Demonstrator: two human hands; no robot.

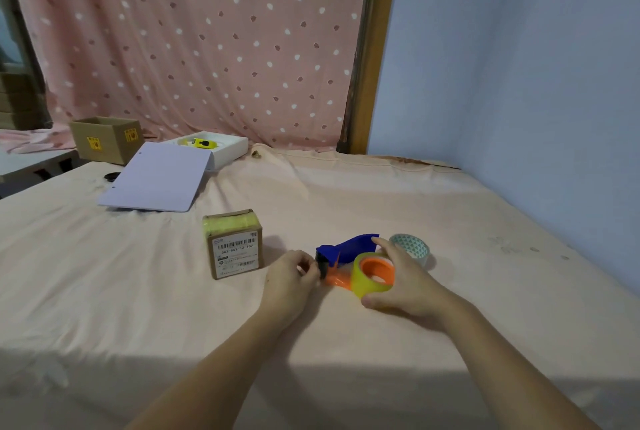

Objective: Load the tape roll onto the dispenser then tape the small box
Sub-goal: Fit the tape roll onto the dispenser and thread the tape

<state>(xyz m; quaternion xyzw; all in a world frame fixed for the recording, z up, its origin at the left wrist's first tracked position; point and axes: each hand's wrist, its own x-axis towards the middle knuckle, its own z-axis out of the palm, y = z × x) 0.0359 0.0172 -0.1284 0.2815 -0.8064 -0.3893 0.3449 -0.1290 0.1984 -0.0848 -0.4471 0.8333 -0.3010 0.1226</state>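
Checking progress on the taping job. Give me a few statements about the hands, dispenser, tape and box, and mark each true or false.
1. The yellow tape roll sits on the dispenser's orange hub. True.
2. The right hand rests on the small box. False: it is on the yellow tape roll.
3. The left hand is at the dispenser's cutter end. True.
4. The small box stands right of the dispenser. False: it is to its left.
5. A second, patterned tape roll lies behind the right hand. True.

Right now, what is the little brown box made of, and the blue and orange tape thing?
The small box looks like matte brown cardboard with a white paper barcode label. The tape dispenser looks like hard, smooth plastic: solid bright blue and orange, slightly shiny.
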